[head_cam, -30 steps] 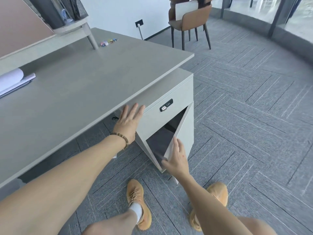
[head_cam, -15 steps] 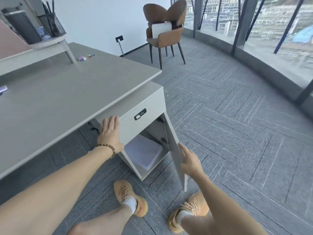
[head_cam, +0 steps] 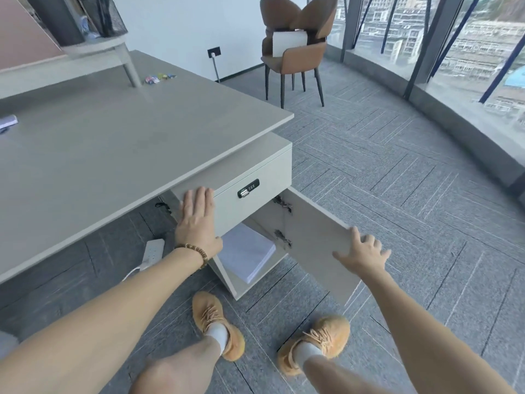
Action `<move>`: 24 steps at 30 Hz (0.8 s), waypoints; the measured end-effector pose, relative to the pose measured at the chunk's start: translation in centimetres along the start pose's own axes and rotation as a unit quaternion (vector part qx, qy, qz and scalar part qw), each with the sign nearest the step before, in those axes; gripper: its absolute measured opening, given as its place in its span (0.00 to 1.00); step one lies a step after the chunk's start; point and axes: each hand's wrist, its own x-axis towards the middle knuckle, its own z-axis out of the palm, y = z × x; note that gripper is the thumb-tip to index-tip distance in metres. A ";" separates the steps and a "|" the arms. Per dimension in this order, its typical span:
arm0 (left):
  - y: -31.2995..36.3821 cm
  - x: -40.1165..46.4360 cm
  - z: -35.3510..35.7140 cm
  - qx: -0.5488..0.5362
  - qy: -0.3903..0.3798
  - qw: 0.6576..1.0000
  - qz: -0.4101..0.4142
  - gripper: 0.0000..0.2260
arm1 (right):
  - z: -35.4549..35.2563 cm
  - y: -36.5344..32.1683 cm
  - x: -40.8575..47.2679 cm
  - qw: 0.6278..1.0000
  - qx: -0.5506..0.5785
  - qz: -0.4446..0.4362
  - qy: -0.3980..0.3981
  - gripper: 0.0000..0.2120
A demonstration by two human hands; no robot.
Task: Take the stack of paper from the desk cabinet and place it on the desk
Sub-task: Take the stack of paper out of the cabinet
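A person's view looks down at their own two bare arms reaching toward a pale grey wooden desk cabinet (head_cam: 250, 177) that sits under the corner of a wide, flat, light grey desk top (head_cam: 113, 143). The left hand (head_cam: 197, 220), wearing a brown beaded bracelet (head_cam: 196, 250) on the wrist, lies flat with its fingers released and spread against the front left corner of the cabinet, just at 9 o'clock from a small black combination lock with a silver knob (head_cam: 248, 189) on the drawer front. The right hand (head_cam: 360, 248) grasps the free edge of the pale grey cabinet door (head_cam: 315, 240), fingers curled over its top edge and thumb along the near face; the door is swung wide open toward 3 o'clock, showing two metal hinges on its inner side. Inside the open lower compartment, between the two hands, a thick stack of white paper (head_cam: 245, 254) lies flat on the cabinet floor, untouched by either hand. At 6 o'clock, two feet in fuzzy orange lace-up shoes with white socks (head_cam: 218, 322) stand on grey patterned carpet tiles (head_cam: 397, 177). A white power strip (head_cam: 153, 250) lies on the floor under the desk at 9 o'clock from the paper. At 12 o'clock, well apart from the desk, a brown leather chair with dark legs (head_cam: 294, 49) holds a white rectangular board on its seat. Small colourful clips (head_cam: 159, 78) rest near the far edge of the desk top.
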 end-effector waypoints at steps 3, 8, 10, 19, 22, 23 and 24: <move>0.5 0.2 0.8 0.001 0.004 1.000 -0.014 0.49 | 0.4 -0.5 0.5 0.999 -0.026 0.012 0.026 0.44; 2.7 0.2 1.3 -0.036 0.056 0.996 -0.051 0.45 | 0.9 -1.0 2.5 0.995 -0.082 0.004 0.064 0.47; 4.5 -0.6 2.4 -0.089 0.092 0.991 -0.043 0.43 | 1.0 -1.3 3.7 0.995 -0.079 0.001 0.065 0.46; 9.5 -2.1 16.9 -0.301 -0.139 0.932 -0.145 0.35 | 4.8 -4.2 5.1 0.970 -0.072 -0.161 0.170 0.36; 8.6 -1.3 21.0 -0.359 -0.192 0.884 -0.229 0.33 | 8.2 -6.2 5.6 0.948 -0.054 -0.246 0.194 0.30; 8.3 -0.9 22.3 -0.367 -0.206 0.873 -0.246 0.33 | 9.7 -7.0 5.9 0.942 -0.043 -0.275 0.187 0.27; 8.0 -0.5 23.6 -0.370 -0.220 0.865 -0.256 0.33 | 11.3 -7.9 6.2 0.938 -0.031 -0.299 0.172 0.25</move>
